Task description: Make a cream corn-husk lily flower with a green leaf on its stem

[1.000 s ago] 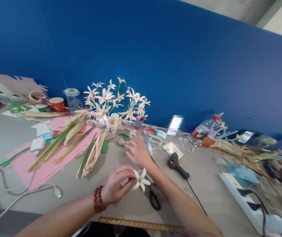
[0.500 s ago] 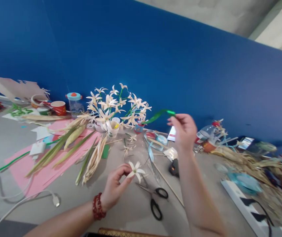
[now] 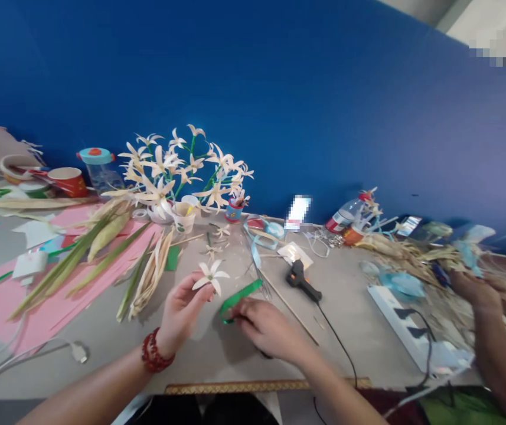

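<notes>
Apparently, I judge, many green-stemmed blooms (image 3: pixel 158 190) stand done, far left; over the counter (image 3: pixel 206 366), my left hand (image 3: pixel 182 313) lightly pinches a white flower (image 3: pixel 211 276), my right hand (image 3: pixel 265 327) a green strip (image 3: pixel 244 294) (not yet on the flower).

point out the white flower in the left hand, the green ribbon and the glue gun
Held white flower (image 3: pixel 211 277): head view, on the centre where its petals meet
Green ribbon (image 3: pixel 244 294): head view, on the middle of its visible strip
Glue gun (image 3: pixel 303 282): head view, on its black body
</notes>
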Demonstrator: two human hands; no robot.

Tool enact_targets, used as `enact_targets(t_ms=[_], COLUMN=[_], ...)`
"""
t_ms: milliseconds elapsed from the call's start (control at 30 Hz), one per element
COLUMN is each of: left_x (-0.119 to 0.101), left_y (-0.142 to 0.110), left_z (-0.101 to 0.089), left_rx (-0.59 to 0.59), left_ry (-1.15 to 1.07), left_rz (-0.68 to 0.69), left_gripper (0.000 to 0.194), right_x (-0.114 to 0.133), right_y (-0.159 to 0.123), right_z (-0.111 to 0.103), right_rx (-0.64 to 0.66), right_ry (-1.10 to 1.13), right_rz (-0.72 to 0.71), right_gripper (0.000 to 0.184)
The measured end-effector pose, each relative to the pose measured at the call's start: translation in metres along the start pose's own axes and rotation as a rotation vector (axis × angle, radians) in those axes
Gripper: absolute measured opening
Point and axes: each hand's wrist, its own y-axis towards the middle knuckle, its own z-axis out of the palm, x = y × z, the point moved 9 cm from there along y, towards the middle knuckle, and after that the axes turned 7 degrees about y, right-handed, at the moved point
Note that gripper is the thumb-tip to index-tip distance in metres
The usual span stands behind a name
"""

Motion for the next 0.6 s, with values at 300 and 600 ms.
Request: enact_targets(t_ms=[300, 600], left_x=[0.041, 0.047], left_y=[-0.01, -0.007], left_z=[0.033, 0.033], left_rx=[0.173, 0.161], left_ry=[-0.096, -0.007], left_rz=[-0.408, -0.37], left_gripper=[0.024, 0.026], right_x=[-0.052, -0.184], right_y=[-0.038, -0.116], right_z=[-0.042, -0.101], right_rx=[-0.227, -0.652], right_ry=[0.022, -0.437], right_rz=[0.025, 0.434], right_gripper=[0.035, 0.039])
